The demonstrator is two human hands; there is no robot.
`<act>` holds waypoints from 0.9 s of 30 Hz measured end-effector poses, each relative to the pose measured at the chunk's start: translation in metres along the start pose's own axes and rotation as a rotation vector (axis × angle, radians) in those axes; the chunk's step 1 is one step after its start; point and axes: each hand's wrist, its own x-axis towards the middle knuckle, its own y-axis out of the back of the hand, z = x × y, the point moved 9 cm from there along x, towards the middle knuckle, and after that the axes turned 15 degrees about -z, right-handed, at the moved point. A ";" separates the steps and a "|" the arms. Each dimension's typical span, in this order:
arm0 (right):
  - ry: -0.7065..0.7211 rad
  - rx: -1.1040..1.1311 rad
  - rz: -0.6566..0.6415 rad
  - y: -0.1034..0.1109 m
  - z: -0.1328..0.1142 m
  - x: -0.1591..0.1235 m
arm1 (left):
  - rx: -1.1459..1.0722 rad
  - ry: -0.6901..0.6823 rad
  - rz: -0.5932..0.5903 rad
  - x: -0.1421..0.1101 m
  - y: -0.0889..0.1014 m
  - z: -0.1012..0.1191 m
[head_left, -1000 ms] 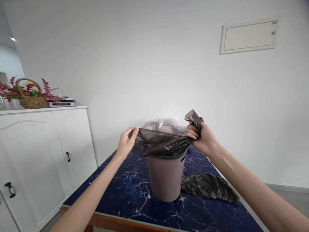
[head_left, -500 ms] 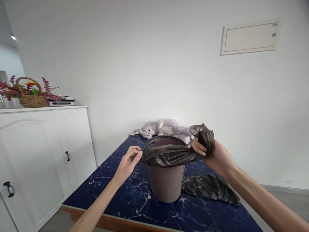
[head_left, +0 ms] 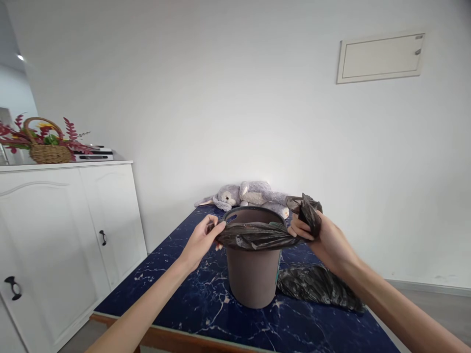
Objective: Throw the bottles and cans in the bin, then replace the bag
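Note:
A black plastic garbage bag [head_left: 257, 237] stretches between my two hands, across the near side of a brown trash can [head_left: 253, 279]. My left hand [head_left: 201, 241] pinches the bag's left end beside the can's rim. Bunched folds of the bag are wrapped in my right hand [head_left: 320, 240], at the right of the rim, and some plastic stands up above the fist. The can is upright, and its dark back rim shows above the bag. A second black plastic bundle [head_left: 320, 287] lies on the table right of the can.
The can stands on a dark blue marble-patterned table [head_left: 176, 299]. Behind it lies a grey plush rabbit [head_left: 250, 193] against the wall. To the left is a white cabinet [head_left: 66, 235] with a wicker flower basket [head_left: 50, 153] on top.
My left hand has moved slightly up and right and now holds more of the bag's end. The right hand shifted a little left, and the stretched bag rose slightly.

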 end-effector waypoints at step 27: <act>-0.127 -0.545 -0.226 -0.072 0.009 0.109 | 0.260 -0.280 0.158 0.064 -0.004 0.086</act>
